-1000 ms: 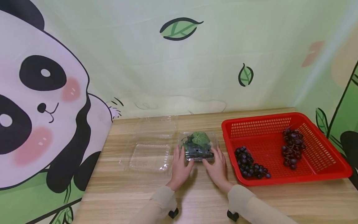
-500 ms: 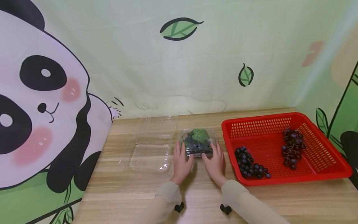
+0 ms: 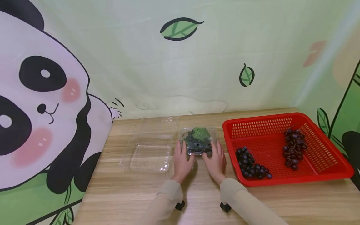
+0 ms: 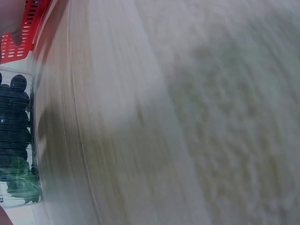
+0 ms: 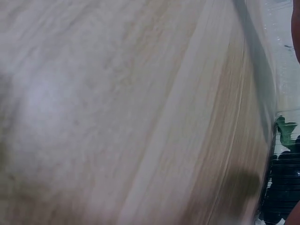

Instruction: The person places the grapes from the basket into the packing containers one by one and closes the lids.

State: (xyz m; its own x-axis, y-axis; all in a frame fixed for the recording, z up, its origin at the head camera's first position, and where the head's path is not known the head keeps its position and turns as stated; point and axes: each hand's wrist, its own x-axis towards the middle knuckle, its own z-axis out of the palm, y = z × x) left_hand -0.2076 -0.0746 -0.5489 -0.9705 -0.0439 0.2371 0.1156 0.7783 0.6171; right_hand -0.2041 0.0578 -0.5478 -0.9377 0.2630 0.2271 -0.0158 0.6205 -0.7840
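The clear box of grapes (image 3: 198, 142) is sitting on the desk (image 3: 197, 187), just left of the red basket (image 3: 323, 168), and we are seeing it closed over a dark bunch with a green leaf (image 3: 201, 133) on top. The left hand (image 3: 182, 160) is lying against the near left side of the box, its fingers (image 3: 180, 147) straight and slightly apart, touching the plastic. The right hand (image 3: 216, 161) is mirroring it on the near right side, fingers (image 3: 218, 147) also straight and slightly apart, with the thumb pointing in along the front edge of the box. Neither hand is curling round the box; both are pressing flat against it.

Left of the box, we are finding an empty clear clamshell (image 3: 153, 147) lying open on the desk, close beside the left hand. Inside the red basket, one bunch of dark grapes (image 3: 251, 168) is lying near the wall that faces the box, and a second bunch (image 3: 293, 148) is lying further from the box. The wrist views are showing blurred wood grain, with only a sliver of the box at the frame edge (image 4: 16, 140).
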